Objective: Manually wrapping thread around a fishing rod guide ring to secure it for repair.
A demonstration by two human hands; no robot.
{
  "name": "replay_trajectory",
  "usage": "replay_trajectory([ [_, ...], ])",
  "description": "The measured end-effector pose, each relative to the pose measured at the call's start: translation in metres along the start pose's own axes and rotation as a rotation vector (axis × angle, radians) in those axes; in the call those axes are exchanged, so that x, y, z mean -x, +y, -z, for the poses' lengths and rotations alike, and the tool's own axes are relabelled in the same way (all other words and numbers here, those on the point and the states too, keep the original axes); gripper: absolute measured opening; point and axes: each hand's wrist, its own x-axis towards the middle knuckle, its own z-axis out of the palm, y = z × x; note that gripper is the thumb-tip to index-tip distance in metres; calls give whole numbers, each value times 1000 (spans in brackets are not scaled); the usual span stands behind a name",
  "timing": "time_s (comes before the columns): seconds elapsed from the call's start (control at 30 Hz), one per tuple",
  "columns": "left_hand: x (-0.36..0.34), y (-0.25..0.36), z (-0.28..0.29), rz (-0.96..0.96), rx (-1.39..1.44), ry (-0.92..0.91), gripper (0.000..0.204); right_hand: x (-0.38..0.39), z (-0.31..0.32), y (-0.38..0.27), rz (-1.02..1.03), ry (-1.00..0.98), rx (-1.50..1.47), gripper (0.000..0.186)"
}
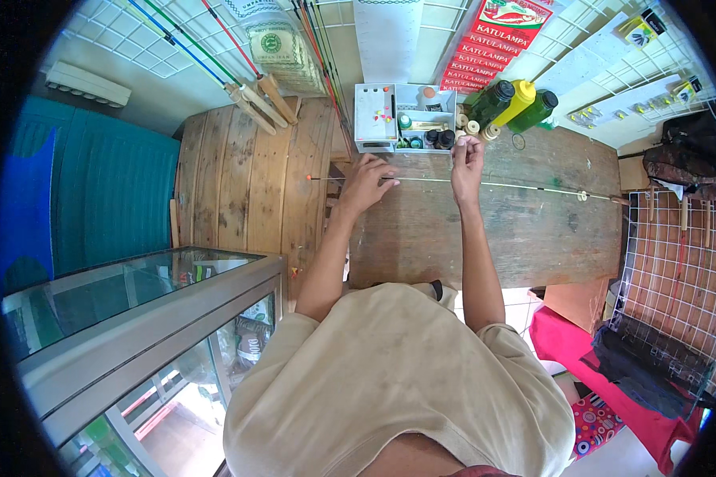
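Observation:
A thin pale fishing rod (501, 185) lies crosswise over the wooden table, with an orange tip at its left end and a small pale ring-like piece (582, 195) near its right end. My left hand (366, 182) is on the rod's left part, thumb and fingers curled at either side of it. Raised just above the rod's middle, my right hand (467, 161) has its fingertips pinched together in front of the white organizer box (375, 146). Whatever sits in that pinch is too small to make out. Wooden spools (489, 133) stand just beyond the right fingers.
Small bottles and jars (439, 139) fill the organizer; dark and yellow squeeze bottles (519, 102) stand beside it. Several rods with wooden handles (266, 99) lean at the back left. A glass display case (147, 298) is at my left, a white wire grid (680, 278) at the right.

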Motion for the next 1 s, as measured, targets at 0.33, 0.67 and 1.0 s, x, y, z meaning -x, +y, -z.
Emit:
replay_trajectory([
  [0.33,-7,9,-10,-23,-8,2,10,5,-4,-19,-39,-191,114,10],
  [0.67,-22,27,-10,-28,93,59,13,8,-4,-10,-80,-184,-44,12],
  [1.0,-29,30,-12,159,188,265,15,17,5,27,-223,148,101,27],
])
